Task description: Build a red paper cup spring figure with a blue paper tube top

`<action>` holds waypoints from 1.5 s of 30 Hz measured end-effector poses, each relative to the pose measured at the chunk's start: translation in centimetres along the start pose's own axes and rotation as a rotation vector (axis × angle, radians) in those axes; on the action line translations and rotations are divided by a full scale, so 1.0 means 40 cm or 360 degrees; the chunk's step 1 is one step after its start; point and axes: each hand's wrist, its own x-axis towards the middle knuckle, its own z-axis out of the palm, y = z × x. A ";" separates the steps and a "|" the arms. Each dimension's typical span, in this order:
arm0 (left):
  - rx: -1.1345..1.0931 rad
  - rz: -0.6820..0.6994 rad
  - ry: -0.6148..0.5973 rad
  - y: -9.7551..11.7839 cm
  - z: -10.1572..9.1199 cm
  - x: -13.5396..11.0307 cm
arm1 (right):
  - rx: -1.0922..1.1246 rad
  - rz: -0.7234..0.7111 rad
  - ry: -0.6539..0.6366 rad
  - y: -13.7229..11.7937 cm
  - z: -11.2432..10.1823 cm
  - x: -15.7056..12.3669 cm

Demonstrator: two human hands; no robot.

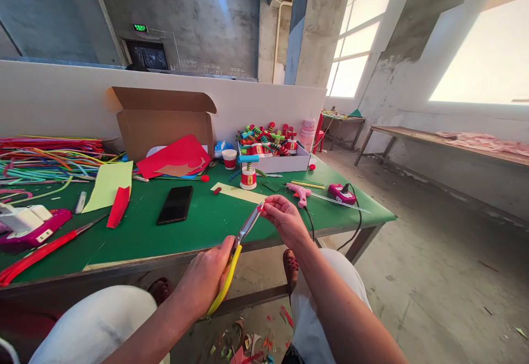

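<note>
My left hand [204,278] is closed round the yellow handles of a pair of scissors [238,254], whose metal blades point up and to the right. The blade tips meet a small red paper scrap [260,206] pinched in the fingers of my right hand [285,221]. Both hands hover at the near edge of the green table [198,226], above my knees. Paper cuttings [243,347] lie on the floor below.
On the table lie a black phone [175,204], a pink glue gun [299,192] with its cord, a white tray of small craft figures [273,152], an open cardboard box [165,119], red paper sheets [176,157] and coloured pipe cleaners [45,157]. Benches stand at the right wall.
</note>
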 end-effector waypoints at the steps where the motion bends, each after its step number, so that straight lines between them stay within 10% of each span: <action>1: -0.0016 0.0009 0.0009 -0.002 0.002 0.000 | -0.0002 -0.0002 0.0000 0.000 0.000 0.000; 16: -0.0557 0.0028 0.0263 -0.031 0.034 0.011 | -0.0058 -0.0002 -0.0007 -0.007 -0.002 -0.004; 24: -0.1510 -0.0215 0.0477 -0.036 -0.020 0.049 | -0.0357 0.0147 -0.0356 0.008 0.023 -0.021; 35: -0.1485 -0.0003 0.0371 -0.026 -0.018 0.073 | -0.0743 0.0175 -0.0737 0.057 0.046 -0.014; 45: -0.1963 -0.0125 0.1025 -0.013 -0.006 0.092 | 0.0010 0.0338 -0.0298 0.086 0.111 -0.049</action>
